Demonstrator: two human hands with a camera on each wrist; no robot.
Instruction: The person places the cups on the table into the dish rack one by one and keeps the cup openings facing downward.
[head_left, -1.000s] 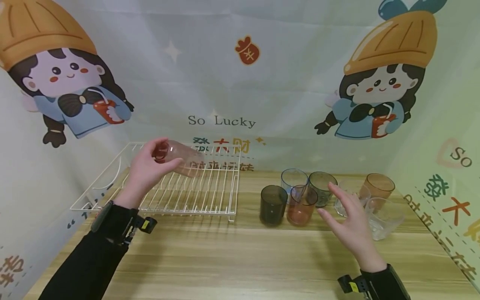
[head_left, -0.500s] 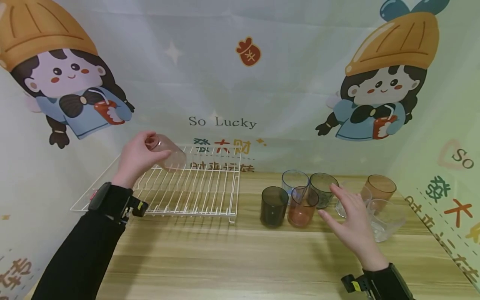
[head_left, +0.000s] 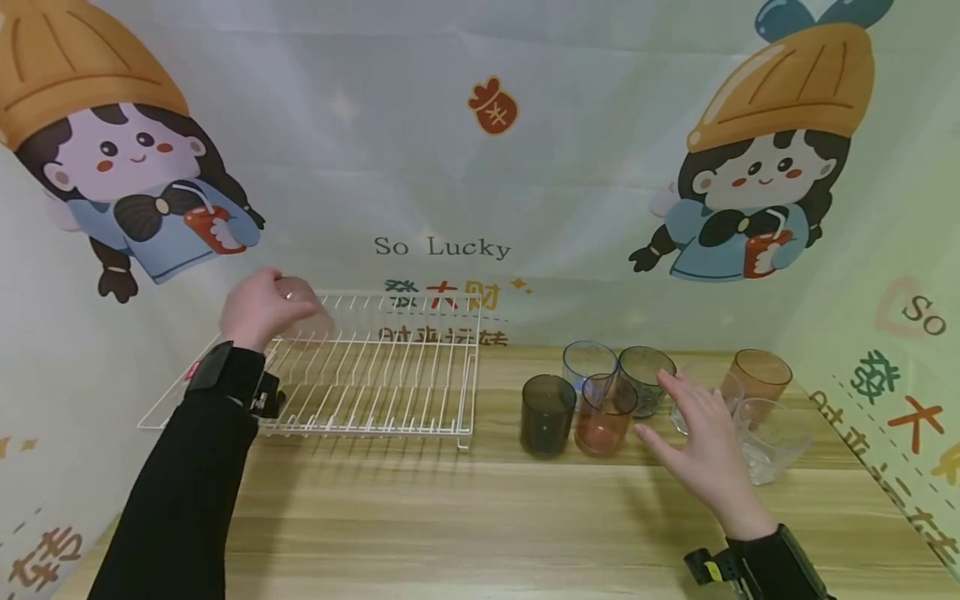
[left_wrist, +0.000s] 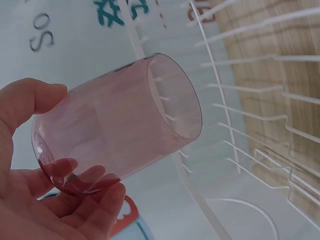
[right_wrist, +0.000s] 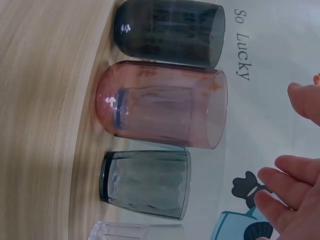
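Pale printed backdrop [head_left: 570,108] stands behind the wooden table [head_left: 420,525]. Before it, the held pink glass [left_wrist: 115,125] is over the left part of the white wire rack [head_left: 375,432], tilted, its mouth toward the wires; I cannot tell if they touch. My left hand [head_left: 255,308] has thumb and fingers curled around the base end. To do this well, I think I should hold gently and lower slowly. Compared with half a second ago, it is more left. My right hand [head_left: 701,454], relaxed and holding nothing, is beside the upright glasses [head_left: 647,387].
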